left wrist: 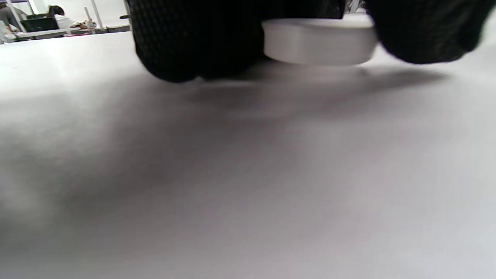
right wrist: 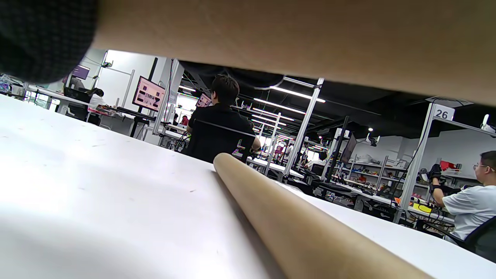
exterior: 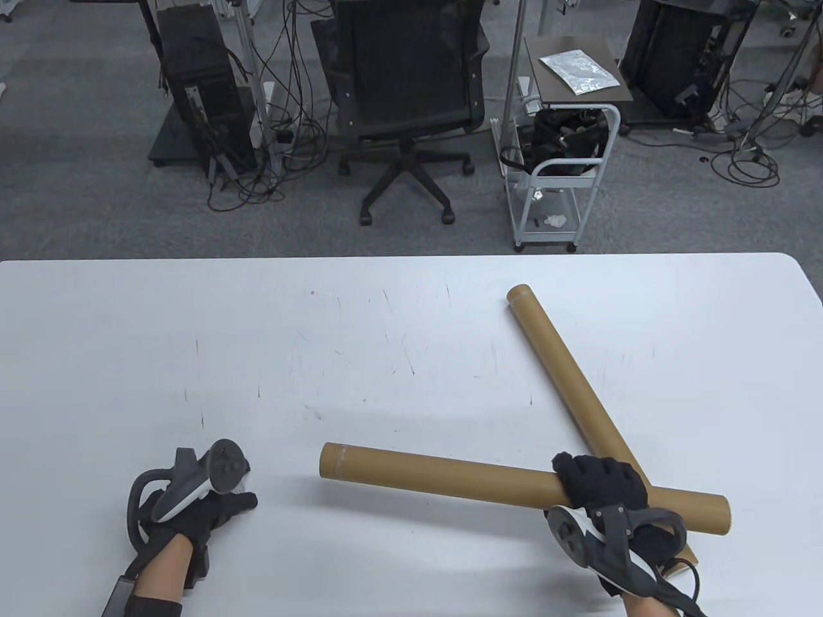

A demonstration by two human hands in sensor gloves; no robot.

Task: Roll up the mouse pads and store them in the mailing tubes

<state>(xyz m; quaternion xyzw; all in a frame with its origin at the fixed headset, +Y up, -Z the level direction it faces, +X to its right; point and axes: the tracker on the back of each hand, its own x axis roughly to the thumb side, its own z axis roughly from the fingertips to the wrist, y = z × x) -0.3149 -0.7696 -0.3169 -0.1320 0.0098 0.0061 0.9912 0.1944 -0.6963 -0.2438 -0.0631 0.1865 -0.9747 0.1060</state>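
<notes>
Two cardboard tubes cross at the table's (exterior: 386,334) right side. The right hand (exterior: 601,488) curls its fingers over the near tube (exterior: 437,472), held roughly level above the far tube (exterior: 566,366), which lies flat on the table and runs diagonally away. The left hand (exterior: 193,508) rests at the near left; its fingers pinch a white cap (left wrist: 319,40) just above the tabletop.
</notes>
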